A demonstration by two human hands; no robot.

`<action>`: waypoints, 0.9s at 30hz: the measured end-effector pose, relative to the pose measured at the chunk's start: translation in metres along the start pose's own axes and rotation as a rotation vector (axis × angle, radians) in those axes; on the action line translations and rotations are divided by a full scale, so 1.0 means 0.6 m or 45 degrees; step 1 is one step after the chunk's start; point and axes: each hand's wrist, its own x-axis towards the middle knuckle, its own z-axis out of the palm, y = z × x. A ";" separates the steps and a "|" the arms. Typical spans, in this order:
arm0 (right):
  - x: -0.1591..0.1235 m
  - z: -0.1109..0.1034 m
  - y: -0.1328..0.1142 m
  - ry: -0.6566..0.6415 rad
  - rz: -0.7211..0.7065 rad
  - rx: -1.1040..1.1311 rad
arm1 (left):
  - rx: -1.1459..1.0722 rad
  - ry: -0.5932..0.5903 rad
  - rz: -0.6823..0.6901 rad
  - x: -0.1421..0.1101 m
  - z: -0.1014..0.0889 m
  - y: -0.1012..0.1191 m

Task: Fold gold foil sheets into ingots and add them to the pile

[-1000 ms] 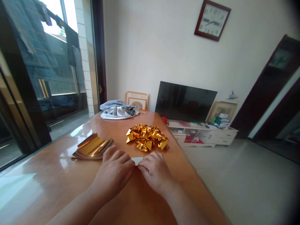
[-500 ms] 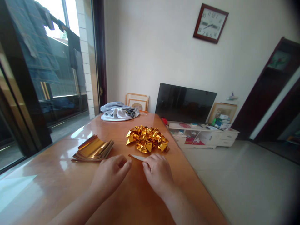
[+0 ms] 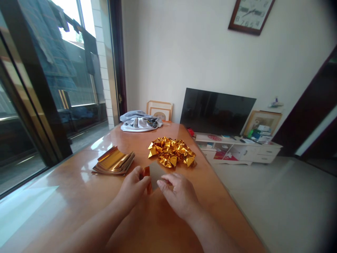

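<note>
A small sheet of gold foil paper (image 3: 156, 174) is held upright between my hands, its pale grey back showing and a gold strip along its left side. My left hand (image 3: 134, 186) pinches that left side between thumb and fingers. At the right edge, the curled fingers and thumb of my right hand (image 3: 181, 195) close on the paper. Just beyond lies a heap of folded gold foil pieces (image 3: 172, 151). To the left, a curved stack of gold foil sheets (image 3: 114, 161) rests on the wooden table (image 3: 147, 225).
Grey-white cloth (image 3: 140, 121) lies bunched at the table's far end, near framed pictures (image 3: 160, 110). Beyond the table's right edge stand a television (image 3: 217, 114) and a low white cabinet (image 3: 237, 151). A glass sliding door (image 3: 60, 88) is on the left.
The paper has turned from nearly edge-on to show its grey back. My left hand, apart from it before, now grips it. The view has shifted, moving the background rightward.
</note>
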 end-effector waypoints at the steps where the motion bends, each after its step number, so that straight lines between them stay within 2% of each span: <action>1: 0.002 -0.001 0.006 0.030 0.026 0.036 | 0.096 0.063 0.045 0.001 -0.003 -0.001; 3: 0.006 -0.003 0.019 0.081 0.082 0.081 | 0.318 0.150 0.205 0.001 -0.009 0.001; 5: 0.011 -0.006 0.032 0.125 0.137 0.101 | 0.574 0.172 0.427 -0.004 -0.012 0.009; 8: 0.018 -0.015 0.043 0.194 0.147 0.135 | 0.872 0.035 0.680 -0.019 -0.009 0.024; 10: 0.019 -0.024 0.042 0.162 0.074 0.132 | 0.961 -0.114 0.753 -0.028 -0.003 0.029; 14: 0.012 -0.031 0.032 -0.142 -0.053 -0.015 | 0.969 -0.333 0.759 -0.033 0.013 0.021; 19: 0.005 -0.009 0.042 -0.472 -0.035 -0.195 | 0.866 -0.501 0.693 -0.031 0.027 0.006; 23: 0.003 0.001 0.058 -0.558 -0.016 -0.231 | 0.886 -0.565 0.574 -0.031 0.022 0.003; 27: 0.000 -0.004 0.057 -0.575 0.017 -0.219 | 0.951 -0.579 0.439 -0.022 -0.002 0.006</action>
